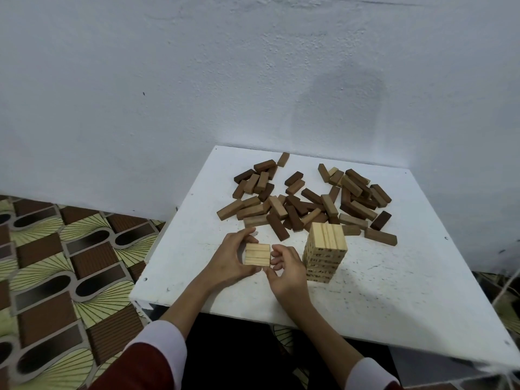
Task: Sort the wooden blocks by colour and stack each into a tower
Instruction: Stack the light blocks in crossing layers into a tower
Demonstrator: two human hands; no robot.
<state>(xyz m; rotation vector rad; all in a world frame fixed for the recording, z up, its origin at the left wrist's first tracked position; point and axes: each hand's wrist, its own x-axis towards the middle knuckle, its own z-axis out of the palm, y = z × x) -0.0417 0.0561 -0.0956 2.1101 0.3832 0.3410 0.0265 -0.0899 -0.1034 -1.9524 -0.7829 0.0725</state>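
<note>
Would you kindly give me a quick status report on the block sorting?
Left hand and right hand grip a row of three pale wooden blocks. Pale block tower stands right. Mixed brown block pile unsorted behind.

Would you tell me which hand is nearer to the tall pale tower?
Right. The right hand sits just beside the tall pale tower; the left hand is farther, beyond the small pale block set.

wall (168,80): pale blue-white, rough plaster, faint dark smudge ahead of me | table (380,299): 1 white square top, scuffed and speckled, pushed against the wall | floor (56,263): patterned covering on my left, brown, black and yellow-green shapes | light: dim, even
</note>
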